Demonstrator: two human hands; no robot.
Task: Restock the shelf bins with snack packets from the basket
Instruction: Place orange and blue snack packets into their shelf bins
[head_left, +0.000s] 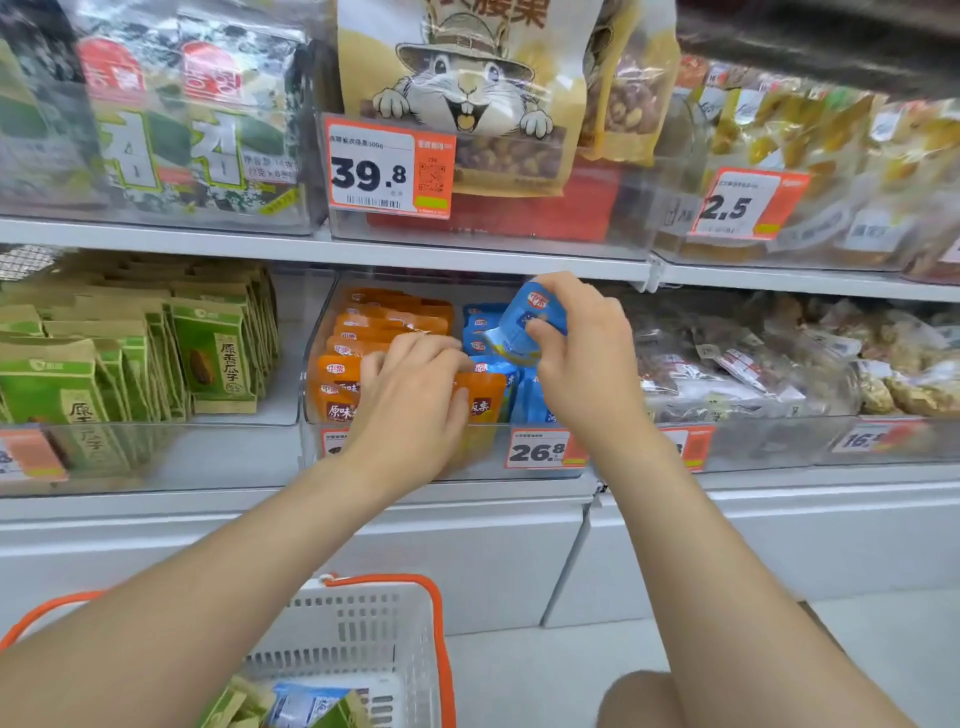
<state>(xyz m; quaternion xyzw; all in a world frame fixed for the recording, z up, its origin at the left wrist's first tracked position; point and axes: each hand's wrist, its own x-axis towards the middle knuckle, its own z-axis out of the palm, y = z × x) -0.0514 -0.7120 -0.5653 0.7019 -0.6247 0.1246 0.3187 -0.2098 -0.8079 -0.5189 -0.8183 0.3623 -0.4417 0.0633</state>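
Shop shelving behind. Right hand (582, 358) pinching blue packet (524, 325), tilted over the blue row for insertion; left hand (410, 400) curled on orange packets (363, 332), probably holding them back.

This is a shop aisle. Above the hands an orange price tag (389, 169) reading 39.8 hangs on a clear shelf bin (483, 228) of bagged snacks, and another tag (543, 449) marks 26.8 just below them. Beneath the forearms stands a white shopping basket (374, 629) with orange handles.
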